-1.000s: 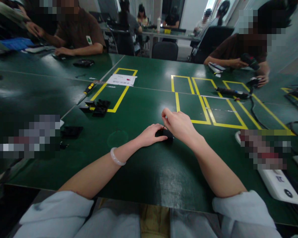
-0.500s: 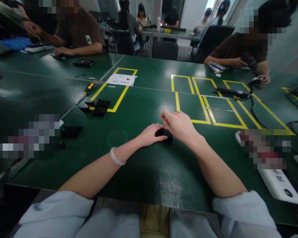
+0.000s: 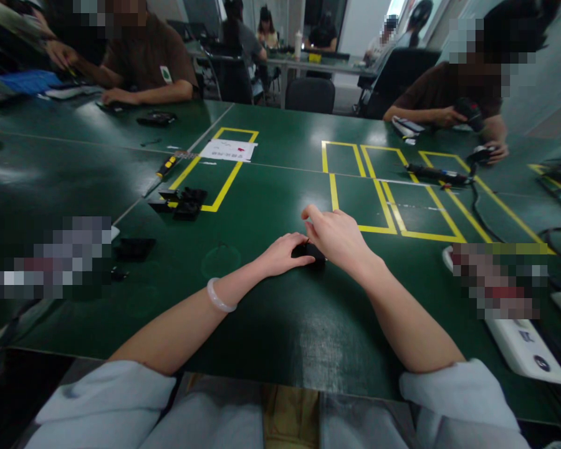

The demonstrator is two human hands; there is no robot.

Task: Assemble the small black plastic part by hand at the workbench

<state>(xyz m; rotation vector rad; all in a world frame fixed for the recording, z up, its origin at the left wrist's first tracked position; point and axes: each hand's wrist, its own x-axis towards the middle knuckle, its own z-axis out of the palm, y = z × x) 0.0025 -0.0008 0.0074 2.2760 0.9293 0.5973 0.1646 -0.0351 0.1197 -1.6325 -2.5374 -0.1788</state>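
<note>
A small black box-shaped part (image 3: 316, 254) rests on the green table in front of me. My left hand (image 3: 283, 255) is closed around its left side, the thumb along the near edge and the fingers behind. Right above the part, my right hand (image 3: 340, 234) has its fingers curled and pinched together. Something thin and dark shows just below its fingertips, too small to name. My right hand hides the right and far portions of the black part.
Several black parts (image 3: 187, 204) lie to the left, near a yellow-black screwdriver (image 3: 167, 167) and a paper sheet (image 3: 229, 150). A flat black piece (image 3: 135, 248) is closer. White power strips (image 3: 526, 352) flank me. Co-workers sit across; a black tool (image 3: 437, 175) lies right.
My right hand's fingertips have shifted very slightly up and left over the black part. My left hand and the part stay in place.
</note>
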